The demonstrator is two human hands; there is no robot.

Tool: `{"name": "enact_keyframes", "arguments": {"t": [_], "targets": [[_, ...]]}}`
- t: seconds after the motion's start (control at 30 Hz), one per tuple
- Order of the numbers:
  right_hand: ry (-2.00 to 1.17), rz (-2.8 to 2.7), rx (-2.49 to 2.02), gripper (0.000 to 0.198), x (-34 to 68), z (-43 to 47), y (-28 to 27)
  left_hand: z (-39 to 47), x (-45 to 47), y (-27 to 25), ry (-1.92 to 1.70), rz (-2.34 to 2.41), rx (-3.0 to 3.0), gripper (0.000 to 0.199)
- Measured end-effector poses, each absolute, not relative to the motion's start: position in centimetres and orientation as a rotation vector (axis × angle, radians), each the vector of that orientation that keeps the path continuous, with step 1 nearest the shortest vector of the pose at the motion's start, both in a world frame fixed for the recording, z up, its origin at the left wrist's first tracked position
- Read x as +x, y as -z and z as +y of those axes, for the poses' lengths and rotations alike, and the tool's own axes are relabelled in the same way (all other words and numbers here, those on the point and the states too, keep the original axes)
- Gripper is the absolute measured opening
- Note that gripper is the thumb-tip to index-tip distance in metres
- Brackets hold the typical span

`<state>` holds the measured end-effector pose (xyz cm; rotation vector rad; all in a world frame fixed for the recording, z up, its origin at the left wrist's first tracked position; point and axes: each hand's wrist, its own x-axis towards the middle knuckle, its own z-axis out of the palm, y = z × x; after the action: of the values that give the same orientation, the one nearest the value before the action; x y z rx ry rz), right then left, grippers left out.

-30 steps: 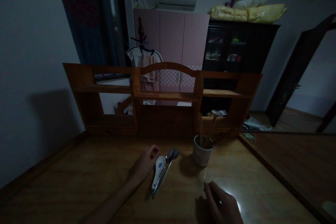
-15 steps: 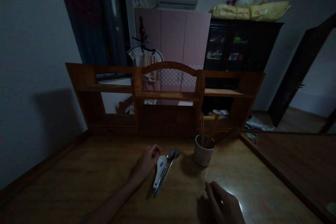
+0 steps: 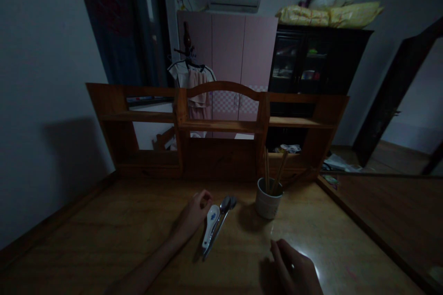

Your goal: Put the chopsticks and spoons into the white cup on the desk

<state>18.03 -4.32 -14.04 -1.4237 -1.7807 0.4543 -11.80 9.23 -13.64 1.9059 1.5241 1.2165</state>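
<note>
My left hand (image 3: pixel 194 212) rests on the wooden desk (image 3: pixel 138 235), its fingers loosely curled with nothing visible in them. Just right of its fingertips lies a white ceramic soup spoon (image 3: pixel 209 227) with a blue mark in its bowl. Two metal spoons (image 3: pixel 224 205) lie close against it, bowls pointing away from me, handles partly overlapping. At the lower right, my right hand (image 3: pixel 296 265) is loosely closed on the desk, with no held thing showing. Beyond it stands a pale cup (image 3: pixel 268 205) holding several wooden chopsticks (image 3: pixel 278 175).
A wooden shelf unit (image 3: pixel 221 125) runs along the desk's back edge. On the right, a raised dark strip (image 3: pixel 367 228) borders the desk. A wall (image 3: pixel 44 147) rises at the left. Behind stand a pink wardrobe (image 3: pixel 226 46) and a dark cabinet (image 3: pixel 321 60).
</note>
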Motion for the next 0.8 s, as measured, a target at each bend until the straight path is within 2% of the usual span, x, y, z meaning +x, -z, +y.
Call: {"name": "enact_keyframes", "arguments": {"t": [0.4, 0.57, 0.8], "targets": [[-0.523, -1.724, -1.447, 0.048, 17.7, -4.4, 13.9, 9.5, -12.2, 14.6, -1.175, 1.476, 1.935, 0.010], [-0.579, -1.774, -1.406, 0.044, 16.3, -4.1, 11.5, 9.4, -11.9, 14.7, -1.159, 1.465, 1.986, 0.008], [-0.395, -2.053, -1.276, 0.014, 11.4, 0.6, 6.1, 9.9, -12.1, 15.5, -1.184, 1.450, 2.013, 0.013]]}}
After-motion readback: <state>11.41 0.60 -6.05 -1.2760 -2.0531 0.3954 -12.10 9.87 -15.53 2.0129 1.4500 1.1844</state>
